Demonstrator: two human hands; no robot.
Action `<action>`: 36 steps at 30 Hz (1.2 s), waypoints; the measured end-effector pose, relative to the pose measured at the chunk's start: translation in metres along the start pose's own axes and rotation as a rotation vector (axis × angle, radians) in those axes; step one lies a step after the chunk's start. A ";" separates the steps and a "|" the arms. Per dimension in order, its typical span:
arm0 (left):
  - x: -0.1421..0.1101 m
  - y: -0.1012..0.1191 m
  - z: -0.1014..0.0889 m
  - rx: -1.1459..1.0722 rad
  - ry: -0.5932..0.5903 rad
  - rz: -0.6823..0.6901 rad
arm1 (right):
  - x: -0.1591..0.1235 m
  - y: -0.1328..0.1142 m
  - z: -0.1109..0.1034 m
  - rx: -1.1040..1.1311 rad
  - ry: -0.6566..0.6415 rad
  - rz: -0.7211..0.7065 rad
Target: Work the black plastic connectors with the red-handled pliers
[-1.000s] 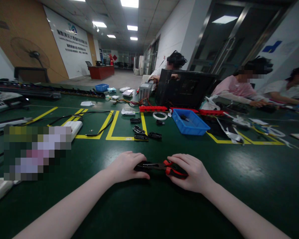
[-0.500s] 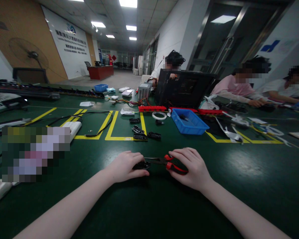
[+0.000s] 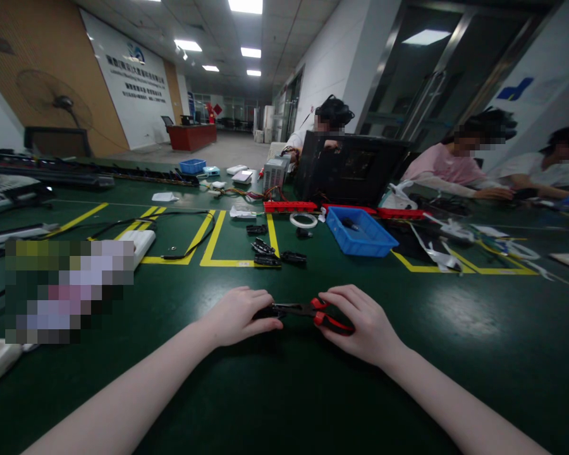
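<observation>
My left hand (image 3: 241,316) is closed on a small black part (image 3: 265,312), mostly covered by the fingers, so its exact kind is unclear. In my right hand (image 3: 360,322) are long-nose pliers (image 3: 308,308) with red and black handles, their jaws pointing left. The tips of the jaws reach the black part beside my left fingertips; whether they grip it is too small to tell. Beyond my hands, several similar black parts (image 3: 265,260) lie in a loose group at the yellow tape corner.
A blue tray (image 3: 367,246) with a dark item inside stands ahead to the right, near a white ring (image 3: 303,220). Behind are red strips (image 3: 291,207), a metal power supply (image 3: 275,174) and a black computer case (image 3: 351,167). A white power strip (image 3: 145,243) lies left. Other people sit across the table.
The pliers drew back slightly to the right from the black part, then moved left to it again. My left hand has stayed almost in place, holding the part.
</observation>
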State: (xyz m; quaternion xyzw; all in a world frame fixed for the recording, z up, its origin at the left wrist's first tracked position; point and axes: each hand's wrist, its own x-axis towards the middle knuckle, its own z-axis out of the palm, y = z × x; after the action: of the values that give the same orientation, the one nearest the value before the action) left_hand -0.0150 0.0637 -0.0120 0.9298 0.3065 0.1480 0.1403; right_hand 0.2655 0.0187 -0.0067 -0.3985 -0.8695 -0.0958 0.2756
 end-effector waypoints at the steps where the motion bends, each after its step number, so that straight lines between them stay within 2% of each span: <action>1: 0.000 0.000 0.000 0.003 0.002 0.001 | 0.000 0.000 0.000 0.004 -0.001 0.001; 19: 0.000 -0.001 0.000 -0.017 0.011 0.057 | -0.001 0.002 0.001 -0.030 -0.032 -0.004; 26: -0.002 -0.004 0.004 -0.013 0.070 0.034 | -0.001 0.002 0.002 -0.030 -0.024 -0.011; 36: -0.003 -0.003 0.001 -0.060 0.053 -0.010 | 0.000 -0.001 0.003 -0.029 -0.040 0.012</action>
State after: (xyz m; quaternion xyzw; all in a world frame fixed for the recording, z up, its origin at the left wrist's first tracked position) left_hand -0.0190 0.0642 -0.0143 0.9193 0.3103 0.1810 0.1609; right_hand 0.2638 0.0196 -0.0093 -0.4094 -0.8710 -0.0988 0.2532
